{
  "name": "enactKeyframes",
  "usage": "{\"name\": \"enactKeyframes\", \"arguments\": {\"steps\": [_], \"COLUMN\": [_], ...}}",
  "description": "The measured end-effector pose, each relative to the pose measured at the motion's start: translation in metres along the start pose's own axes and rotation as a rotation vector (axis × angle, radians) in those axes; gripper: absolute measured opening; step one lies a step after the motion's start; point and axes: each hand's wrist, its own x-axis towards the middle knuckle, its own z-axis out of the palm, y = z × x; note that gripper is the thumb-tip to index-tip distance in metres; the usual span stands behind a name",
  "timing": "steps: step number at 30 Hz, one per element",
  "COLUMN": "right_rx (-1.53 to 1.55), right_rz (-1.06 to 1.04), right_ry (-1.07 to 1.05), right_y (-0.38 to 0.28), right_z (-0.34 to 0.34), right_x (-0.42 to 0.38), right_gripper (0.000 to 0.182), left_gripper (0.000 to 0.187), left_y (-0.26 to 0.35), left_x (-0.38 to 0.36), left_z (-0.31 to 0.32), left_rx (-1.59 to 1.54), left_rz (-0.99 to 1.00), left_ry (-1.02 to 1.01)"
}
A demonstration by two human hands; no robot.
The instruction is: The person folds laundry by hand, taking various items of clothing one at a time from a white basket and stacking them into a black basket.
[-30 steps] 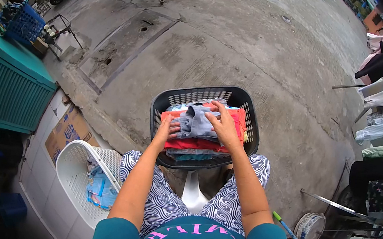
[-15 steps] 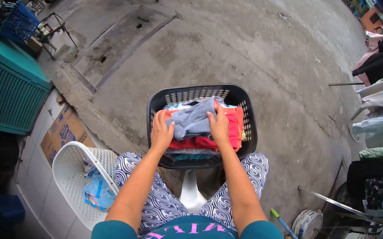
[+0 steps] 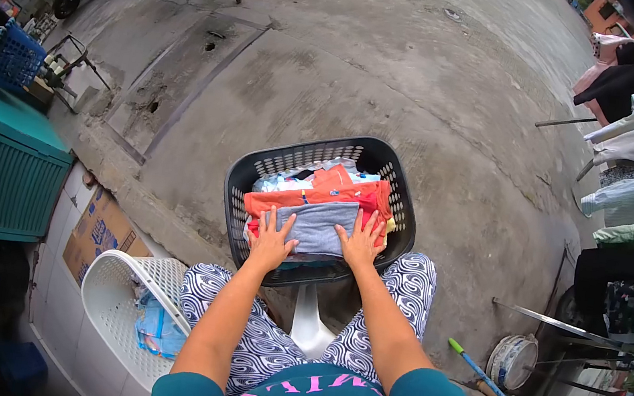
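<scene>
A black basket (image 3: 328, 144) stands on a white stool (image 3: 306, 320) between the knees, with folded clothes inside. On top, toward the near side, lies a folded grey cloth (image 3: 315, 226). My left hand (image 3: 274, 240) rests with fingers spread on its left end, and my right hand (image 3: 360, 241) lies spread on its right end. Just beyond the grey cloth is an orange garment (image 3: 317, 196), partly over white and patterned clothes. Red cloth shows beside and under both hands.
To the left, a white basket (image 3: 103, 306) holds blue clothes (image 3: 159, 326), near flattened cardboard (image 3: 103, 231) and a teal cabinet (image 3: 4, 174). Clothes hang on the right (image 3: 631, 157). A blue pole (image 3: 493, 389) and a white bucket (image 3: 511, 361) are at lower right.
The grey cloth has moved from being lifted and bunched to lying flat nearer my body. Both hands have come down and spread onto it, and more of the orange garment shows.
</scene>
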Motion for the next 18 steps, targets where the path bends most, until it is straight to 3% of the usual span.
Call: {"name": "enactKeyframes", "arguments": {"steps": [11,15,18], "right_rx": [-0.052,-0.058,-0.051], "right_rz": [-0.053,-0.016,-0.009], "right_ry": [-0.021,-0.106,-0.173], "right_y": [0.015,0.009,0.011], "right_z": [0.045,0.043,0.041], "right_x": [0.023,0.031,0.035], "right_gripper": [0.081,0.081,0.082], "left_gripper": [0.073,0.073,0.074], "left_y": [-0.034,-0.039,-0.037], "left_x": [0.034,0.045,0.046], "left_z": [0.077,0.084,0.078], "left_rx": [-0.039,-0.006,-0.038], "left_rz": [0.032,0.058,0.017], "left_ry": [-0.079,-0.070,-0.176]}}
